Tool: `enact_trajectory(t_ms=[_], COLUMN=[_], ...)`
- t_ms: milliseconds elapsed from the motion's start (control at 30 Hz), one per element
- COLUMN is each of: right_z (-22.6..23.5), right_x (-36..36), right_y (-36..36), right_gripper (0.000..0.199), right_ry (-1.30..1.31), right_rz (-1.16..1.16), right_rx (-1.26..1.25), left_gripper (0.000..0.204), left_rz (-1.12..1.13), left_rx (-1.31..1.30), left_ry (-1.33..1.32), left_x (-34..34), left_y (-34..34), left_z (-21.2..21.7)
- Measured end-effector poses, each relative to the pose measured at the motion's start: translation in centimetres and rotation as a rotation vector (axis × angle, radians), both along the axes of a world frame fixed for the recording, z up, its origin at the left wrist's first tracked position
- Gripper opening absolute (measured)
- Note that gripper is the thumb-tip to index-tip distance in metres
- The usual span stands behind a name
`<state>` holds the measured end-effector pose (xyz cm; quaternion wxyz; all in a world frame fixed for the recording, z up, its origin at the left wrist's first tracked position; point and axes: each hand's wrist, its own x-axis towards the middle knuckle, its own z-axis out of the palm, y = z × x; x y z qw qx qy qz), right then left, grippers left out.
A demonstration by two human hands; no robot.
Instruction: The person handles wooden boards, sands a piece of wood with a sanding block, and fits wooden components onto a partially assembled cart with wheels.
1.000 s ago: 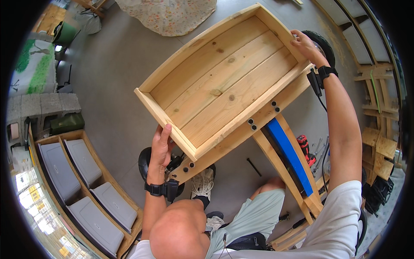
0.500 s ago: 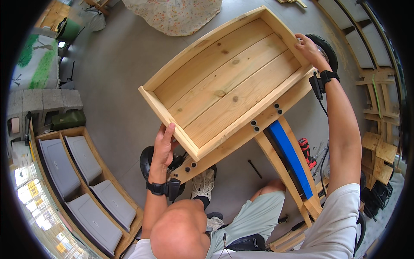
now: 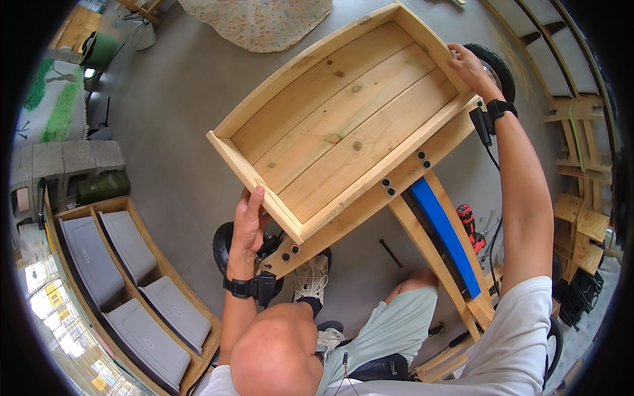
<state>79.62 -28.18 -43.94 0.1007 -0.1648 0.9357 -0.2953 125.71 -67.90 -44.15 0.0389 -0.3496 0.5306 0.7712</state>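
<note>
A shallow, open-topped wooden box (image 3: 343, 132) with a knotty plank floor lies tilted across the middle of the view. My left hand (image 3: 249, 221) grips its near left end, thumb on the rim and fingers mostly hidden below. The far right end wall is in the grasp of my right hand (image 3: 467, 69). Along the box's near side runs a wooden beam (image 3: 356, 212) with pairs of black bolts. A wooden frame with a blue strip (image 3: 441, 231) joins this beam and slants toward my right side. Whether the box is fixed to the beam, I cannot tell.
Black wheels (image 3: 500, 71) show at both beam ends. On the grey floor lie a long black bolt (image 3: 390, 253) and a red and black power drill (image 3: 469, 228). A wooden rack of grey bins (image 3: 142, 330) stands left; shelving (image 3: 584, 152) lines the right. Patterned fabric (image 3: 264, 23) lies beyond.
The box, beam and both hands appear slightly farther up and left in the picture. The view itself has shifted a little. Both hands keep the same hold.
</note>
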Motion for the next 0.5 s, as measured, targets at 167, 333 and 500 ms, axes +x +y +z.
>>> enact_trajectory(t_ms=[167,333,500], right_z=[0.12,-0.17,-0.27], right_x=[0.12,-0.10,-0.24], right_y=[-0.18,-0.10,0.04], right_gripper=[0.045,0.045,0.045], right_ry=[-0.007,0.019,0.016], right_rz=[-0.002,-0.009,0.005], right_rx=[0.021,0.038,0.031], left_gripper=[0.076,0.075,0.074], left_rz=[0.003,0.015,0.020], left_rx=[-0.002,-0.011,-0.008], left_ry=[0.010,0.008,-0.002], left_x=[-0.03,-0.15,-0.21], left_y=[0.01,0.22,0.33], left_z=[0.00,0.40,0.56])
